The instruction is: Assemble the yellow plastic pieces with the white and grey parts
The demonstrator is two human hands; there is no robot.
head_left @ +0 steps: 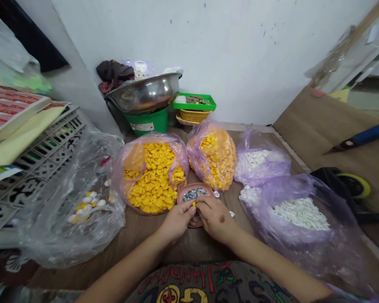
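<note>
My left hand (pixel 177 221) and my right hand (pixel 214 216) meet over the near rim of a small brown bowl (pixel 185 192) filled with tiny grey pieces (pixel 193 194). The left fingers pinch a small yellow piece (pixel 194 204). The right hand's fingers are curled and pressed against that same piece; what they grip is hidden. Just behind stands an open purple bag of yellow pieces (pixel 153 176), with a second, tied one (pixel 214 153) to its right.
Two purple bags of white pieces (pixel 300 212) (pixel 259 160) lie at the right. A clear bag with assembled yellow-white pieces (pixel 86 204) lies at the left beside a plastic crate (pixel 47 151). A steel basin (pixel 145 92) on a green bucket and a green tray (pixel 194 102) stand by the wall.
</note>
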